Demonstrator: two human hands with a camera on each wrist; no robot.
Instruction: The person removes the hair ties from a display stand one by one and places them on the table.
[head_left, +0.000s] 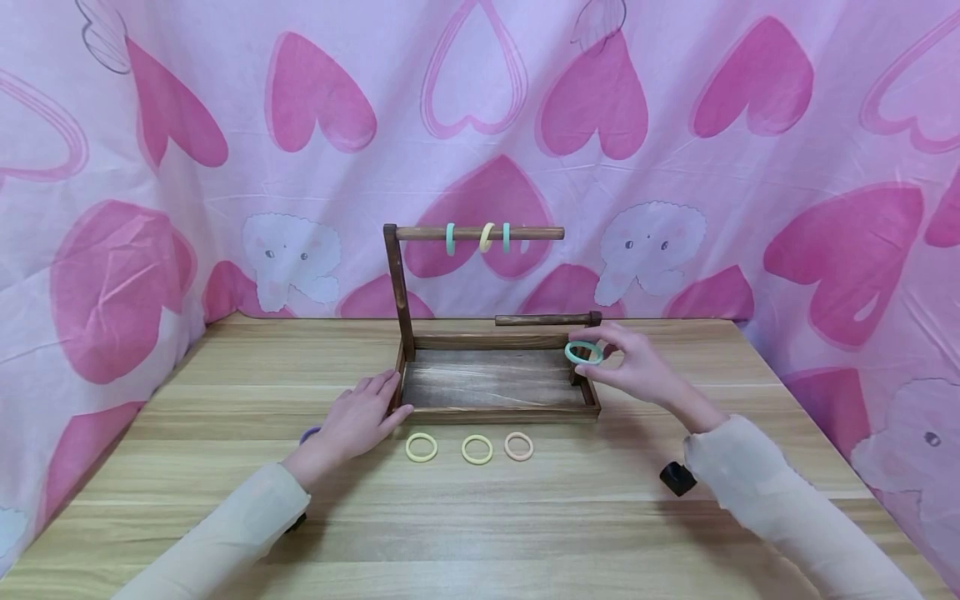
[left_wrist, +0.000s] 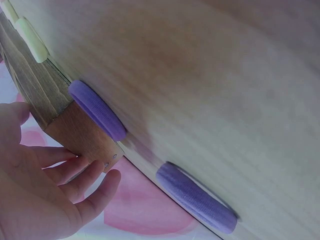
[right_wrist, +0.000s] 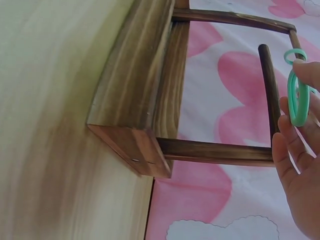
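A mint-green hair tie (head_left: 583, 352) is pinched between the thumb and fingers of my right hand (head_left: 626, 362), held up by the short right bar (head_left: 543, 320) of a dark wooden rack. My left hand (head_left: 363, 414) rests at the left end of the rack's tray (head_left: 502, 413), fingers fairly straight and the thumb near its front corner. On the tall upper bar (head_left: 536, 233) hang two mint hair ties (head_left: 450, 239) with a yellow one (head_left: 486, 237) between them. The short bar bears no hair tie.
In front of the tray lie two yellow hair ties (head_left: 422, 447) and a peach one (head_left: 518, 447). Two purple hair ties (left_wrist: 97, 110) lie by the left hand, mostly hidden by the left arm in the head view. A heart-print cloth (head_left: 322, 92) hangs behind the table.
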